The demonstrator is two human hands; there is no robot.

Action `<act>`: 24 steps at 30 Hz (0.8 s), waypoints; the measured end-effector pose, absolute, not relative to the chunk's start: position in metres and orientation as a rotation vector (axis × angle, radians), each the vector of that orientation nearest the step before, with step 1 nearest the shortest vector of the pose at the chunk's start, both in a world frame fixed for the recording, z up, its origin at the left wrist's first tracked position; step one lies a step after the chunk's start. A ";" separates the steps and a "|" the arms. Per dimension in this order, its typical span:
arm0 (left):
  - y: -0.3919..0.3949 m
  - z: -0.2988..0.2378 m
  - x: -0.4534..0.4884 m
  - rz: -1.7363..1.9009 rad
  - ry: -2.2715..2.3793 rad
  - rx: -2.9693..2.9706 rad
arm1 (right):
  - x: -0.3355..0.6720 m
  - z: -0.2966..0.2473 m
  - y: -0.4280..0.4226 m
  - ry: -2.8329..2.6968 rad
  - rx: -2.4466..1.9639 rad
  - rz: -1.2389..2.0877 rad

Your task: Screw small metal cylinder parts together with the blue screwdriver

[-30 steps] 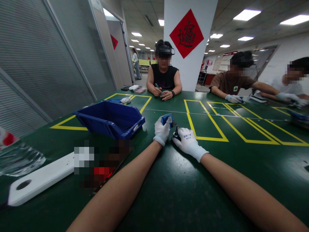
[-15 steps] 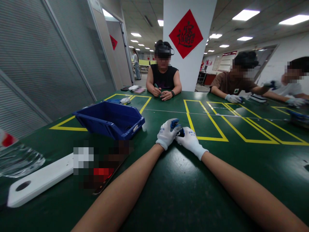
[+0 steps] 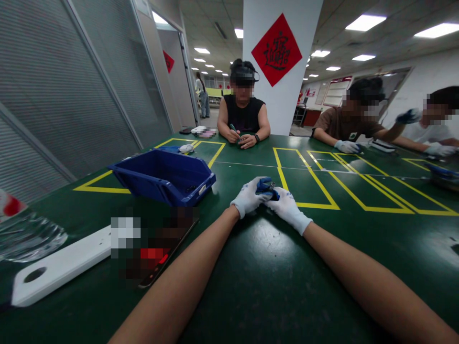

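Both my hands wear white gloves and meet over the green table [image 3: 272, 267], just above its surface. My left hand [image 3: 246, 197] is closed around a small blue part [image 3: 264, 185]. My right hand [image 3: 287, 206] is closed too, its fingertips pinching a small dark metal piece [image 3: 273, 186] pressed against the blue part. The two hands touch each other. What lies inside the palms is hidden.
A blue plastic bin [image 3: 163, 177] stands to the left of my hands. A white board with a hole [image 3: 59, 270] and a clear bag [image 3: 28, 236] lie near left. Yellow tape rectangles [image 3: 308, 186] mark the table. Three people sit along the far side.
My hands were a little apart, the right one holding the dark piece upright on the table. They have come together and lifted, with the dark piece now against the blue part.
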State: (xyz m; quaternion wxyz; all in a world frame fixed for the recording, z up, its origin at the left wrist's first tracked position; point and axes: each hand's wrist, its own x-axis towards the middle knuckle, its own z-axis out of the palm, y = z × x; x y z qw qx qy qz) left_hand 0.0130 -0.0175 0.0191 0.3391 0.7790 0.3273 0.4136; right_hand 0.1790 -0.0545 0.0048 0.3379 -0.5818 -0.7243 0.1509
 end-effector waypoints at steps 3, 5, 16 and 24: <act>-0.010 0.013 0.005 1.011 0.907 2.129 | 0.182 0.001 -0.044 -2.051 -1.458 0.195; -0.006 0.009 0.002 1.004 1.017 2.163 | 0.183 -0.001 -0.030 -2.123 -1.473 0.068; 0.049 -0.011 0.018 0.642 1.969 2.239 | 0.170 -0.008 0.082 -1.846 -1.952 -0.223; 0.088 -0.009 0.025 0.572 2.016 2.230 | 0.177 -0.013 0.136 -1.920 -1.962 -0.157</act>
